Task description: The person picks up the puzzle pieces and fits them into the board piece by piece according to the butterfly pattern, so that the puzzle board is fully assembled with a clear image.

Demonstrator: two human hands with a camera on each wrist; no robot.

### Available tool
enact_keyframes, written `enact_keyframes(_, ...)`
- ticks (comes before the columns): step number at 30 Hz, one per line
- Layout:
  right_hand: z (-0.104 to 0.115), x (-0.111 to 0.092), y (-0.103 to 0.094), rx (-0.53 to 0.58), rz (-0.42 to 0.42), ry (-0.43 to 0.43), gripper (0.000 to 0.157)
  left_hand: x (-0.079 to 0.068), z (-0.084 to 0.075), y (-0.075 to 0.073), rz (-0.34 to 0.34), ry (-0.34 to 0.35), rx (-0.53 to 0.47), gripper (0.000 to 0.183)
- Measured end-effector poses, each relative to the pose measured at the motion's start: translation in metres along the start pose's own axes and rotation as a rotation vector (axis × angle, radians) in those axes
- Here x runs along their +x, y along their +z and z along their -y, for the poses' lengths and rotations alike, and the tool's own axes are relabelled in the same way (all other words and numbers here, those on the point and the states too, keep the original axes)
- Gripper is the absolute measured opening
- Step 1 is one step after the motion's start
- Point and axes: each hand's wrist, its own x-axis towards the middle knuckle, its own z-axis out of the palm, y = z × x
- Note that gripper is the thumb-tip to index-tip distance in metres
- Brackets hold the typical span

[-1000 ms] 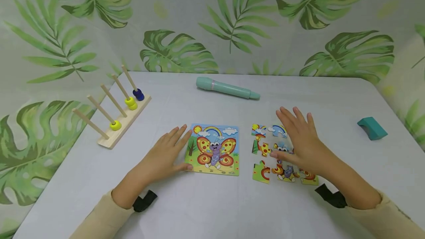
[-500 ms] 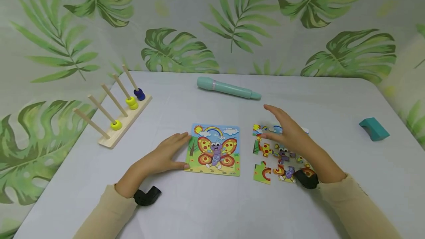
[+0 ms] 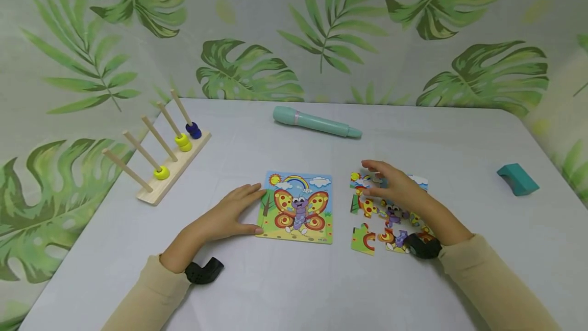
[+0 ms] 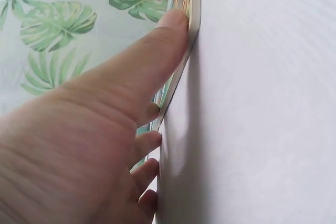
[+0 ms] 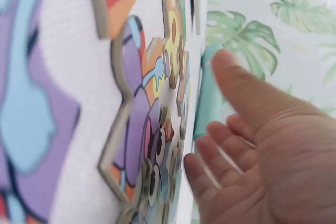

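Observation:
A square puzzle board (image 3: pixel 298 208) with a butterfly picture lies mid-table in the head view. My left hand (image 3: pixel 227 216) rests at its left side, thumb touching the lower left corner and fingers along the upper left edge. In the left wrist view the thumb lies against the board's edge (image 4: pixel 195 9). To the right, several loose jigsaw pieces (image 3: pixel 363 239) are laid out in rough rows. My right hand (image 3: pixel 399 188) is over the upper pieces, fingers loosely bent, thumb apart, holding nothing. It partly hides them. The right wrist view shows a purple piece (image 5: pixel 137 119) beside this hand.
A wooden peg stand (image 3: pixel 184 165) with a few yellow and blue beads is at the back left. Behind the board lies a mint-green toy microphone (image 3: pixel 317 122). A teal arch block (image 3: pixel 518 179) sits at the far right. A leaf-print cloth (image 3: pixel 257 73) hangs behind the table.
My right hand has moved left and lowered over the upper pieces, its fingers bending more. The left hand's fingers have drawn closer together at the board's edge.

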Motion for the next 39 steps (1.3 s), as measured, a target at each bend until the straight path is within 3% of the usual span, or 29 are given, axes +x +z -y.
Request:
enact_keyframes(4, -0.005, 0.002, 0.002, -0.053, 0.023, 0.025, 0.07, 0.001, 0.002, 0.001, -0.018, 0.018, 0.001, 0.084)
enact_keyframes(11, -0.009, 0.007, 0.002, -0.114, 0.026, -0.035, 0.06, 0.001, 0.002, 0.002, -0.039, 0.045, -0.005, 0.085)
enact_keyframes(18, -0.007, 0.009, 0.001, -0.169, 0.042, -0.038, 0.054, 0.001, 0.004, 0.003, -0.055, 0.055, -0.006, 0.086)
enact_keyframes(25, -0.004, 0.008, -0.001, -0.202, -0.004, -0.059, 0.054, 0.002, 0.006, 0.004, -0.06, 0.061, -0.01, 0.085)
enact_keyframes(32, 0.015, 0.008, -0.007, -0.114, -0.084, -0.114, 0.049, 0.002, 0.007, 0.004, -0.062, 0.052, -0.016, 0.086)
enact_keyframes(39, 0.058, 0.016, -0.002, -0.068, -0.107, -0.213, 0.05, 0.003, 0.009, 0.005, -0.053, 0.042, -0.022, 0.086)
